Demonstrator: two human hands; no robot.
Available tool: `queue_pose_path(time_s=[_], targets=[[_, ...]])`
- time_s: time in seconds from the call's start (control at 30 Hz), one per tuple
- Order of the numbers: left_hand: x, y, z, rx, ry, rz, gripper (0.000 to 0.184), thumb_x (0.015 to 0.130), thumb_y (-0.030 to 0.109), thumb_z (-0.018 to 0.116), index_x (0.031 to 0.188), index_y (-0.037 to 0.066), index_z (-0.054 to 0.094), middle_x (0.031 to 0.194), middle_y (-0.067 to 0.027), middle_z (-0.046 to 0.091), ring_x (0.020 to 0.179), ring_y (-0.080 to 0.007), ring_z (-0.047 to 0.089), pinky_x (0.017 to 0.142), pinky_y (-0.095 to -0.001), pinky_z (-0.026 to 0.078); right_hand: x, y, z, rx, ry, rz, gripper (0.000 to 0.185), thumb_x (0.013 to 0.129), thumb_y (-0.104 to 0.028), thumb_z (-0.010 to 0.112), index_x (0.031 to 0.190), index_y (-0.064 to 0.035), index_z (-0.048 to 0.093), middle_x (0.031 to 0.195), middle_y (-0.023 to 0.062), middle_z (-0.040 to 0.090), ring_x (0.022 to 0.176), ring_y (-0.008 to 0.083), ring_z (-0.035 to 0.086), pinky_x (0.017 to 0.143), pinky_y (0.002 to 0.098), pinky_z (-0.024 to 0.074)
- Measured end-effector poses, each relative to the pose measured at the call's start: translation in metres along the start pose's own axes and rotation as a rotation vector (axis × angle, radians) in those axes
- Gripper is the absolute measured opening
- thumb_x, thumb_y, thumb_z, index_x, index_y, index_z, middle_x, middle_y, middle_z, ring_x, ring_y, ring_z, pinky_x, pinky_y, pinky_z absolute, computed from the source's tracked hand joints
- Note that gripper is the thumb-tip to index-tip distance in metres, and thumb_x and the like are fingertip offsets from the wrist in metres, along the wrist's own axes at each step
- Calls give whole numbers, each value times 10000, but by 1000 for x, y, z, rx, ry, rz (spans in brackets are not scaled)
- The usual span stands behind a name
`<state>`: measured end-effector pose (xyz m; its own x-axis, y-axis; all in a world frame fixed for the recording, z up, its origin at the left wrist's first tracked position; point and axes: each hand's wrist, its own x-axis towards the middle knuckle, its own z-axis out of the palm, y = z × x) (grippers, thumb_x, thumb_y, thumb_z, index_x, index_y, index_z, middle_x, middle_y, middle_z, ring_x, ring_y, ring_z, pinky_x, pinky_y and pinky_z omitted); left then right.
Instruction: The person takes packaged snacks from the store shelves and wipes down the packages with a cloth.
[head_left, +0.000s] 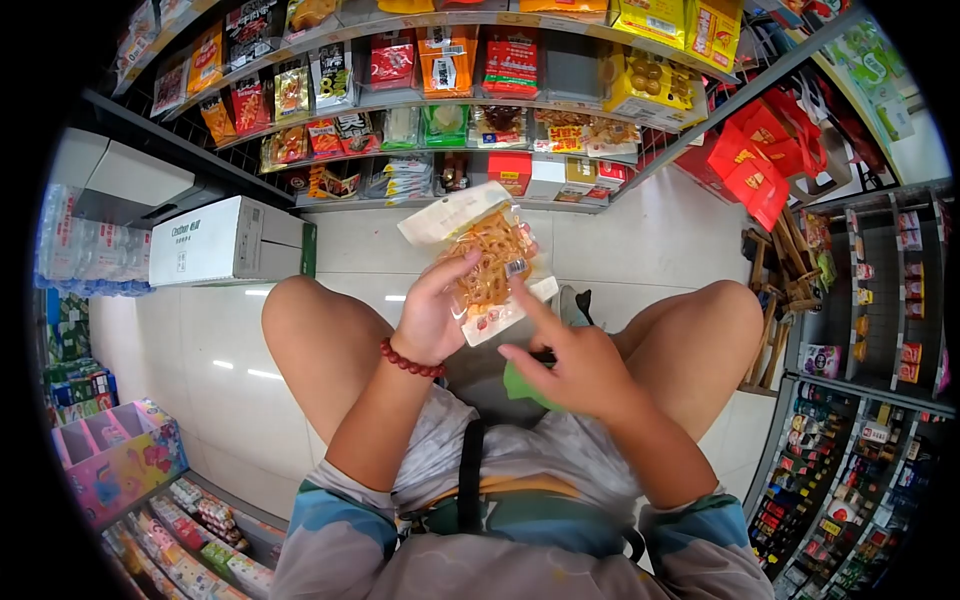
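A clear food packet (492, 262) with white ends and orange-brown pieces inside is tilted above my lap. My left hand (432, 310), with a red bead bracelet at the wrist, grips its left side, the thumb lying across the front. On the packet's right side, the index finger of my right hand (572, 360) points at or touches the front near the barcode. That hand's thumb is apart from the finger, and nothing shows in its grasp. Something green (527, 384) lies beneath the right hand, partly hidden by it.
Shelves of packaged snacks (450, 125) stand ahead. To the left are a white carton (205, 243) and bottled water (95, 245). Red bags (765, 150) and wooden-handled items (785, 270) are at the right, beside more shelves (880, 390). A colourful box (125, 460) is lower left.
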<state>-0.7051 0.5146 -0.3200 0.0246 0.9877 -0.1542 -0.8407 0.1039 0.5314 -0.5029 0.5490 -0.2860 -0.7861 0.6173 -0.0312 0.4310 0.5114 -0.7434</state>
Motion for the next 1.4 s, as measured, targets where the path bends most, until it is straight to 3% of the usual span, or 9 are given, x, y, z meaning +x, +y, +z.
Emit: queue_pose_path(time_s=[0.17, 0.33, 0.4, 0.53, 0.7, 0.8, 1.0, 1.2, 1.4], targets=[[-1, 12, 1, -185, -24, 60, 598, 1038, 240, 437, 1550, -45, 316, 1545, -210, 452, 1429, -338, 462, 1187, -480, 379, -2, 2, -32, 814, -132, 315, 600, 1033, -139, 609, 1581, -93, 371, 824, -36, 680, 698, 9, 538, 626, 216, 443], [-1, 18, -2, -282, 33, 85, 593, 1074, 321, 398, 1553, -20, 324, 1547, -237, 444, 1405, -364, 485, 1168, -551, 390, 1, 8, -56, 1155, 7, 335, 491, 1050, -219, 551, 1503, -43, 479, 956, 50, 672, 741, 20, 552, 651, 195, 437], [3, 16, -9, -264, 88, 75, 574, 1078, 314, 411, 1538, -23, 346, 1521, -230, 475, 1383, -357, 508, 1158, -531, 408, 5, 12, -60, 1315, 165, 446, 611, 1049, -430, 501, 1488, -6, 472, 668, 22, 571, 558, 92, 534, 510, 230, 425], [6, 4, -26, -68, 198, 29, 469, 1054, 170, 520, 1463, -46, 441, 1412, -184, 584, 1282, -311, 599, 1094, -447, 491, 25, 2, -67, 1509, 489, 644, 599, 1049, -455, 471, 1440, -4, 517, 639, 12, 533, 524, 113, 525, 482, 252, 431], [12, -7, -34, 31, 267, 69, 466, 1023, 47, 578, 1460, -32, 436, 1398, -165, 592, 1267, -273, 610, 1089, -432, 509, 28, 51, -63, 1653, 547, 604, 469, 1007, -401, 606, 1305, -38, 597, 1125, 80, 691, 1026, 212, 666, 897, 358, 540], [11, -4, -33, 91, 284, 38, 471, 1019, 39, 580, 1463, -27, 436, 1392, -164, 597, 1267, -272, 610, 1087, -433, 512, 37, 64, -61, 1579, 487, 575, 455, 1016, -419, 588, 1285, -52, 608, 1147, 101, 691, 1062, 236, 659, 891, 361, 544], [16, 9, -14, 76, 340, 37, 478, 1009, 28, 584, 1463, -16, 440, 1400, -162, 593, 1269, -274, 608, 1080, -415, 511, 59, 57, 9, 1058, 454, 349, 580, 918, -61, 734, 1410, -19, 429, 1308, 149, 597, 1166, 220, 616, 996, 373, 519], [-1, -22, -22, -20, 378, 163, 475, 1042, 105, 516, 1501, 36, 414, 1441, -123, 561, 1309, -249, 569, 1094, -398, 480, 80, 31, 26, 343, 356, -145, 624, 869, -119, 735, 1421, -9, 465, 1364, 216, 529, 1260, 365, 548, 1067, 443, 448], [-7, -31, -24, -3, 412, 99, 506, 1051, 185, 516, 1528, 74, 390, 1418, -87, 565, 1294, -224, 562, 1082, -374, 460, 95, 31, 37, 89, 345, -85, 579, 804, -93, 727, 1362, -79, 574, 1343, 197, 532, 1194, 415, 522, 1038, 483, 439]])
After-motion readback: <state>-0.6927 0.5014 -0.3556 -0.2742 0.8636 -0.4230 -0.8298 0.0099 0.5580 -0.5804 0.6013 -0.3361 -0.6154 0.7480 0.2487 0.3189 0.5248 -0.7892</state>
